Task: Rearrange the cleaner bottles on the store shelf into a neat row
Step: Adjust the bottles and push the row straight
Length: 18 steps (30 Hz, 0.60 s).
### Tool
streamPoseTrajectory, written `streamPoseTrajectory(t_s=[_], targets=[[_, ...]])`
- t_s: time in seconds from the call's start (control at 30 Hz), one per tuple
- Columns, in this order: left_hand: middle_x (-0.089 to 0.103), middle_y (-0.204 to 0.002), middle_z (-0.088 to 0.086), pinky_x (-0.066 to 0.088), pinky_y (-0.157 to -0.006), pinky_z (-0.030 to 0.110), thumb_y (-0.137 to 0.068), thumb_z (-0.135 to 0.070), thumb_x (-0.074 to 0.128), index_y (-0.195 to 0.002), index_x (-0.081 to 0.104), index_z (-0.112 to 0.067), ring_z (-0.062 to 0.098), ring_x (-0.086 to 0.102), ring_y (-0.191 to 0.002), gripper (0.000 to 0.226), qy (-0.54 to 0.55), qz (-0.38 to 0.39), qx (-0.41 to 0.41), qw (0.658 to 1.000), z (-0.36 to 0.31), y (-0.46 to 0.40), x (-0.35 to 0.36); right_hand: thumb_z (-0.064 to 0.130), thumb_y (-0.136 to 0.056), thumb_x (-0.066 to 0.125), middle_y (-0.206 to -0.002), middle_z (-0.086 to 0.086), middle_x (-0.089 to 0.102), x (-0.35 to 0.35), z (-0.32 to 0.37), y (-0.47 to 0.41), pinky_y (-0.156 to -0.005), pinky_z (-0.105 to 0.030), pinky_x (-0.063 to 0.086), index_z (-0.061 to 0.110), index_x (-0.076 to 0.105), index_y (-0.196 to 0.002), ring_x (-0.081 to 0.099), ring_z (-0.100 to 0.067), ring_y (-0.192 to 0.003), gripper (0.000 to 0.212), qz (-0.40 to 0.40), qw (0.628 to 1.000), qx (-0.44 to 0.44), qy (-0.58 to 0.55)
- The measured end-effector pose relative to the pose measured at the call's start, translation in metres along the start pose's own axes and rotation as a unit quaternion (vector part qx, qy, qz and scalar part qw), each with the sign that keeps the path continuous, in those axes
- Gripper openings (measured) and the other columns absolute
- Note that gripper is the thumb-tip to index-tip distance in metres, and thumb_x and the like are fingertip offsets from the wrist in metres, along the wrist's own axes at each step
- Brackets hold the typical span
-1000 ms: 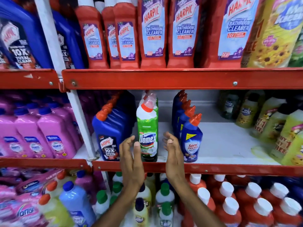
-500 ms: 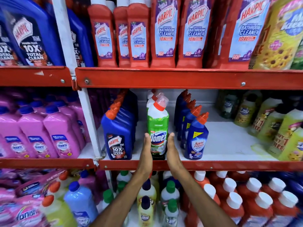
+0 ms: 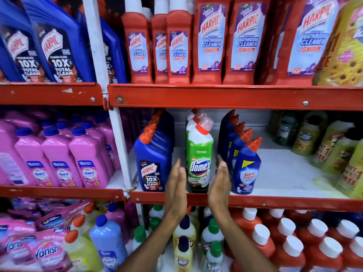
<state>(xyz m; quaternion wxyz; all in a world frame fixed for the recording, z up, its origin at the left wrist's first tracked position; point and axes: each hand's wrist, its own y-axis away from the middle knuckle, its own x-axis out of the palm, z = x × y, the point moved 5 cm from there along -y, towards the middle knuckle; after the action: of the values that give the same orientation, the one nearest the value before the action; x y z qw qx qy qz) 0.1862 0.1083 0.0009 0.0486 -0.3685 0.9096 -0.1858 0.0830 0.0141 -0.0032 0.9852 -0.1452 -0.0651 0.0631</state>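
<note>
Red shelf (image 3: 235,96) racks fill the frame, and across the top sit the red Harpic bathroom cleaners (image 3: 209,42), upright, side by side. Middle shelf (image 3: 255,202) at centre frame: a file of blue Harpic bottles (image 3: 152,163) at centre left, a file of Sani Fresh bottles (image 3: 246,171) at centre right, and between them the green Domex bottle (image 3: 199,163) standing upright at the shelf's front lip, more Domex lined up behind it. Now the hands: left hand (image 3: 175,185) just left of the Domex, right hand (image 3: 221,181) just right of it, palms facing each other, fingers straight, flanking the bottle; whether either touches it, cannot tell.
</note>
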Motion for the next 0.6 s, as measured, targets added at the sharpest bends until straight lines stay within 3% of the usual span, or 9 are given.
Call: streamPoseTrajectory(t_s=[0.1, 0.17, 0.23, 0.3, 0.4, 0.47, 0.5, 0.57, 0.6], targets=[[0.077, -0.111, -0.008, 0.056, -0.090, 0.032, -0.101, -0.047, 0.041, -0.109, 0.072, -0.035, 0.014, 0.071, -0.105, 0.034, -0.019, -0.160, 0.127, 0.979, -0.016, 0.010, -0.053, 0.038, -0.100, 0.034, -0.107, 0.003, 0.071, -0.006, 0.026, 0.025, -0.085, -0.030, 0.053, 0.027, 0.067, -0.109, 0.065, -0.009, -0.101, 0.035, -0.112, 0.983, -0.147, -0.026], [0.072, -0.099, 0.001, 0.055, -0.084, 0.043, -0.101, -0.039, 0.043, -0.098, 0.069, -0.035, 0.025, 0.068, -0.094, 0.027, -0.022, -0.231, 0.170, 0.958, -0.021, 0.009, -0.084, 0.032, -0.099, 0.038, -0.093, 0.004, 0.070, 0.010, 0.034, 0.041, -0.076, -0.030, 0.052, 0.032, 0.066, -0.096, 0.065, -0.011, -0.089, 0.029, -0.073, 0.979, -0.188, -0.036], [0.067, -0.107, 0.005, 0.052, -0.088, 0.049, -0.099, -0.042, 0.042, -0.103, 0.067, -0.028, 0.029, 0.064, -0.099, 0.028, -0.034, -0.262, 0.148, 0.953, -0.018, 0.003, -0.105, 0.040, -0.099, 0.037, -0.097, 0.007, 0.072, 0.037, 0.033, 0.052, -0.080, -0.026, 0.052, 0.032, 0.068, -0.099, 0.067, -0.012, -0.093, 0.032, 0.013, 0.987, -0.160, -0.033], [0.065, -0.124, 0.005, 0.050, -0.103, 0.047, -0.095, -0.053, 0.042, -0.118, 0.064, -0.021, 0.024, 0.061, -0.116, 0.046, -0.037, -0.242, 0.075, 0.967, -0.006, -0.006, -0.115, 0.048, -0.101, 0.034, -0.123, 0.011, 0.069, 0.067, 0.025, 0.059, -0.098, -0.023, 0.048, 0.028, 0.065, -0.121, 0.063, -0.008, -0.115, 0.042, 0.101, 0.989, -0.103, -0.015], [0.053, -0.154, 0.005, 0.033, -0.125, 0.043, -0.101, -0.058, 0.041, -0.146, 0.051, -0.018, 0.017, 0.046, -0.144, 0.061, -0.040, -0.150, -0.035, 0.987, 0.016, -0.018, -0.116, 0.048, -0.106, 0.026, -0.159, 0.009, 0.038, 0.099, 0.010, 0.061, -0.121, -0.025, 0.022, 0.025, 0.036, -0.155, 0.031, -0.001, -0.146, 0.055, 0.188, 0.981, -0.003, 0.040], [0.042, -0.164, 0.002, 0.023, -0.127, 0.032, -0.104, -0.056, 0.040, -0.155, 0.040, -0.020, 0.006, 0.036, -0.147, 0.062, -0.045, -0.092, -0.071, 0.992, 0.025, -0.025, -0.116, 0.047, -0.106, 0.020, -0.168, 0.005, 0.024, 0.111, 0.002, 0.060, -0.125, -0.024, 0.012, 0.021, 0.024, -0.160, 0.019, 0.001, -0.150, 0.060, 0.220, 0.973, 0.045, 0.050], [0.043, -0.163, -0.002, 0.025, -0.124, 0.028, -0.102, -0.060, 0.041, -0.155, 0.039, -0.023, 0.000, 0.037, -0.144, 0.065, -0.036, -0.065, -0.078, 0.994, 0.025, -0.028, -0.115, 0.050, -0.104, 0.019, -0.169, 0.002, 0.023, 0.116, -0.001, 0.059, -0.128, -0.030, 0.013, 0.019, 0.024, -0.160, 0.019, -0.003, -0.153, 0.064, 0.228, 0.971, 0.058, 0.044], [0.053, -0.153, -0.010, 0.033, -0.120, 0.029, -0.089, -0.075, 0.039, -0.152, 0.044, -0.029, -0.007, 0.046, -0.137, 0.078, -0.018, -0.025, -0.076, 0.997, 0.027, -0.033, -0.113, 0.062, -0.096, 0.018, -0.169, -0.004, 0.027, 0.122, -0.004, 0.059, -0.129, -0.042, 0.019, 0.017, 0.026, -0.159, 0.024, -0.013, -0.156, 0.078, 0.237, 0.969, 0.066, 0.036], [0.055, -0.152, -0.010, 0.035, -0.121, 0.034, -0.085, -0.079, 0.038, -0.152, 0.044, -0.029, -0.003, 0.049, -0.138, 0.083, -0.013, -0.014, -0.078, 0.997, 0.028, -0.035, -0.113, 0.066, -0.091, 0.018, -0.168, -0.005, 0.028, 0.124, -0.006, 0.059, -0.129, -0.044, 0.021, 0.017, 0.026, -0.159, 0.025, -0.015, -0.156, 0.084, 0.236, 0.969, 0.065, 0.032]])
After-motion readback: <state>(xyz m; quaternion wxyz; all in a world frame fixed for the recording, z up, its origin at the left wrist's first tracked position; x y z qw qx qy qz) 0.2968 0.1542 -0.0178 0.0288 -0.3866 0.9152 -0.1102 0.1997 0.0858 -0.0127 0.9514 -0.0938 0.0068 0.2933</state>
